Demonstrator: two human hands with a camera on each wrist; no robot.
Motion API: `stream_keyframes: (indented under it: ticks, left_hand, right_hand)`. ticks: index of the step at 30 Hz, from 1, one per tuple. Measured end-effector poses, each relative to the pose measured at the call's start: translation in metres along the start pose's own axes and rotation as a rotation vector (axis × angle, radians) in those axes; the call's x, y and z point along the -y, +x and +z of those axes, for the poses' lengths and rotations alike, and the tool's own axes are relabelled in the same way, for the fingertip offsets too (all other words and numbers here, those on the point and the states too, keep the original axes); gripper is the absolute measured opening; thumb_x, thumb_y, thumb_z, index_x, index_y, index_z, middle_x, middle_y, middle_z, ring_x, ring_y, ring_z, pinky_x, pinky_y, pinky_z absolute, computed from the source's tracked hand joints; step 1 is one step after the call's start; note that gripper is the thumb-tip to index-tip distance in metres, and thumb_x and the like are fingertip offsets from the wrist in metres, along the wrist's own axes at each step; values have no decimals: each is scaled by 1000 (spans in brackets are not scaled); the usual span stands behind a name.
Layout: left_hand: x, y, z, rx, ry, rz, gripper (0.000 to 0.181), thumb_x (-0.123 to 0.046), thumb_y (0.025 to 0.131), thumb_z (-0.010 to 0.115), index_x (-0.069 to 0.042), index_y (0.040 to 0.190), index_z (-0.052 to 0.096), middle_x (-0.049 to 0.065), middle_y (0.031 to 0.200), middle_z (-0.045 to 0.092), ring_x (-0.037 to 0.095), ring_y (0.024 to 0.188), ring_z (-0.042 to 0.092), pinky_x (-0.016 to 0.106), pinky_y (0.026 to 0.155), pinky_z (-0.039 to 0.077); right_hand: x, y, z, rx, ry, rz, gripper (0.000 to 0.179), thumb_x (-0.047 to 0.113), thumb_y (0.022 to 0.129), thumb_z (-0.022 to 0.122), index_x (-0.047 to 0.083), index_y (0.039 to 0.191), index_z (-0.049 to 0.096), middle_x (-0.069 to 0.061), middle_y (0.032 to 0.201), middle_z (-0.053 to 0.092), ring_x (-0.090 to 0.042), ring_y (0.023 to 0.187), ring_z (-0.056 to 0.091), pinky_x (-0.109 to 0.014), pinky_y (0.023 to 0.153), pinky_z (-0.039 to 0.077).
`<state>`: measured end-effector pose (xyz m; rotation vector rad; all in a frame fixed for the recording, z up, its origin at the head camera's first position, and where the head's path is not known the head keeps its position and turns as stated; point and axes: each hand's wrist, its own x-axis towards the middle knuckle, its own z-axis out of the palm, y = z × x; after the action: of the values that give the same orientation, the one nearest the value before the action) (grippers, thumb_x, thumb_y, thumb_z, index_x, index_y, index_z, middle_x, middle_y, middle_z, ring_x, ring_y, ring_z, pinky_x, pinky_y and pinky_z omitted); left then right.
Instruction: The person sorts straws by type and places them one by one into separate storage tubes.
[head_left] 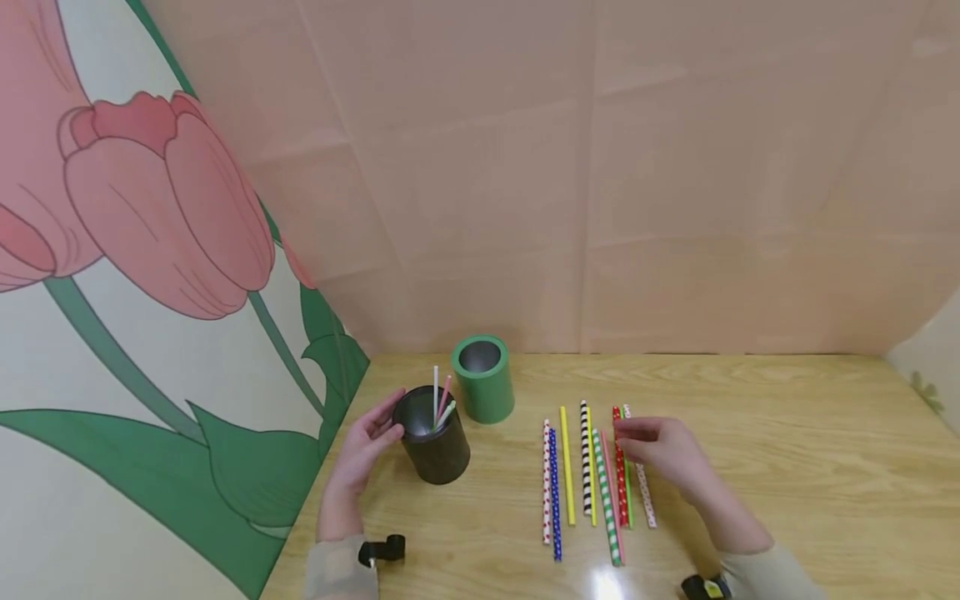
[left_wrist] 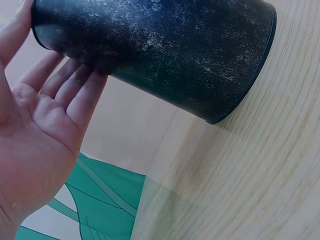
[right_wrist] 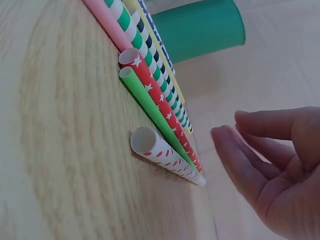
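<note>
A black cup (head_left: pixel 437 454) stands at the left with several thin straws (head_left: pixel 442 400) leaning inside it. My left hand (head_left: pixel 369 446) holds its side near the rim, thumb in front and fingers behind; the left wrist view shows the fingers against the dark mottled wall (left_wrist: pixel 165 55). Several paper straws lie side by side to the right. My right hand (head_left: pixel 666 450) hovers over their right end, thumb and fingertips slightly apart with nothing between them. Nearest to it are a red straw with white stars (right_wrist: pixel 159 100), a light green straw (right_wrist: pixel 150 110) and a white straw with red marks (right_wrist: pixel 167 157).
A green cup (head_left: pixel 486 392) stands behind the black one, near the back wall. Leftmost in the row are a red-dotted white straw (head_left: pixel 547 483) and a blue dotted straw (head_left: pixel 556 500). A tulip-patterned panel (head_left: pixel 247 467) borders the wooden table (head_left: pixel 810 467) on the left.
</note>
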<state>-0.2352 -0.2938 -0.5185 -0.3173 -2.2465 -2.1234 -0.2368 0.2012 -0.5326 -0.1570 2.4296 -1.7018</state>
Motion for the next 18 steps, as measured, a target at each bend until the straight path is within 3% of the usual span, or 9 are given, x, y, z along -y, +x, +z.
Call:
stream_keyframes:
  ticks: [12,18]
  left_hand:
    - [-1,-1,1,1,-11,2,61,2,103,67,4,160,45,22,165,42,1,134,56,23,103,50]
    - [0,-2,1,-5,-11,-1,61,1,103,67,3,160,45,22,164,43,1,134,56,23,103,51]
  right_hand:
    - [-2,-2,-4,-36,-173,76,36,8,100,73,-10,131,69,-24,120,74,-27,99,73,-37,82,62]
    - [-4,-1,-7,-41,-206,96,37,13,99,76,-7,130,71,-23,121,74,-25,97,73,-39,82,62]
